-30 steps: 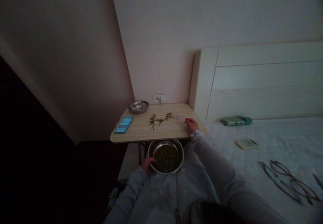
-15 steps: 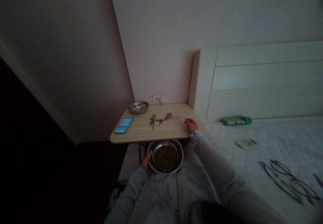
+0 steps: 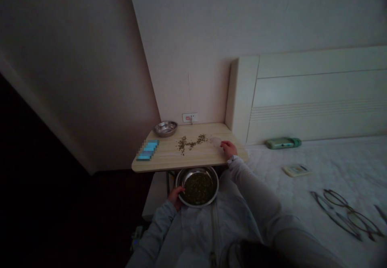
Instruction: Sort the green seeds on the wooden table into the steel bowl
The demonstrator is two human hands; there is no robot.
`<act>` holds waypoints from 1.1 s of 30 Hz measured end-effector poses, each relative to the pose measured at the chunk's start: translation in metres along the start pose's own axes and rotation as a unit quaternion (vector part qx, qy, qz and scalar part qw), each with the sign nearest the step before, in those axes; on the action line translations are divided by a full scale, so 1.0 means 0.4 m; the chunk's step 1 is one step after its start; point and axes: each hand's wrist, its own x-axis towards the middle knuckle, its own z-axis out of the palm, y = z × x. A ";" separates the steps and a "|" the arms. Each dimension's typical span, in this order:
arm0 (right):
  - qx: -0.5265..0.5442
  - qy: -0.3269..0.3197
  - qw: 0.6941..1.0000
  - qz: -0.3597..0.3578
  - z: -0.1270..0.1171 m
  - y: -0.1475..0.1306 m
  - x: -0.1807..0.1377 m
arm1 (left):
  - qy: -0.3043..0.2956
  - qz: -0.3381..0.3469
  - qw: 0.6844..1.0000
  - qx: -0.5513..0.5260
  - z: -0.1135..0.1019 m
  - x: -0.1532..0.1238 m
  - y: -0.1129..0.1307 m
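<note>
A wide steel bowl (image 3: 215, 193) rests on my lap against the table's front edge, with dark green, grainy bits (image 3: 198, 189) inside. My left hand (image 3: 175, 197) is closed on its left rim, thumb over the inner side. Above the right part of the small wooden table (image 3: 169, 159), the fingers of my right hand (image 3: 230, 149) are pinched together on a pale translucent piece (image 3: 215, 140), whose exact kind is too faint to make out. Left of it, small greenish-brown bits (image 3: 191, 144) lie scattered over the tabletop in a few loose patches.
A second, smaller steel bowl (image 3: 165, 129) stands at the table's back left corner. In front of it lies a phone-like blue screen (image 3: 148, 150), pixelated. On the bed to the right are a green case (image 3: 282, 143), a pale flat item (image 3: 296, 170) and eyeglasses (image 3: 335, 197).
My left thumb has shifted slightly further inward over the bowl's rim. My right hand and the scattered bits look almost the same; the view has moved a little.
</note>
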 end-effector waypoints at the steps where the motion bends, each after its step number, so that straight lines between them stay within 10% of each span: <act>1: 0.001 0.001 1.000 0.001 0.000 -0.002 -0.001 | -0.003 0.000 1.000 0.000 0.000 0.000 0.000; 33: -0.014 0.007 1.000 -0.004 -0.001 -0.012 -0.008 | -0.037 -0.037 0.999 0.009 -0.001 -0.002 0.006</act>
